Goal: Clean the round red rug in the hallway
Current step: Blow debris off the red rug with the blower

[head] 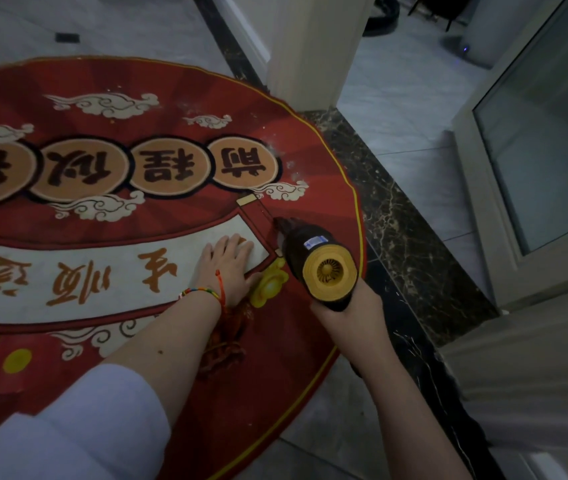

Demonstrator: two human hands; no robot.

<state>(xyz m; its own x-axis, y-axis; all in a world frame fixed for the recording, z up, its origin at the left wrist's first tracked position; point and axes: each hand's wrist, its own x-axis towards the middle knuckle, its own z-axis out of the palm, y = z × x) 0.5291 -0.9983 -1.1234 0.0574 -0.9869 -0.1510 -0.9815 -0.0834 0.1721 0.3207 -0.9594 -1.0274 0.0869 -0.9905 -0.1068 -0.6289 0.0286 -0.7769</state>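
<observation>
The round red rug (178,216) with cloud patterns, orange character discs and a white scroll band fills the left and centre of the floor. My left hand (228,268) lies flat on the scroll band's right end, fingers spread, pressing the rug. My right hand (348,311) grips a small black handheld vacuum (313,252) with a yellow rear fan vent facing me. Its dark nozzle touches the rug just right of my left fingertips. White crumbs and dust (275,148) speckle the rug's upper right part.
A dark marble threshold strip (389,216) runs diagonally along the rug's right edge. A white door frame post (306,46) stands beyond the rug. A glass-panelled door (538,150) is at the right. Pale floor tiles (324,427) surround the rug.
</observation>
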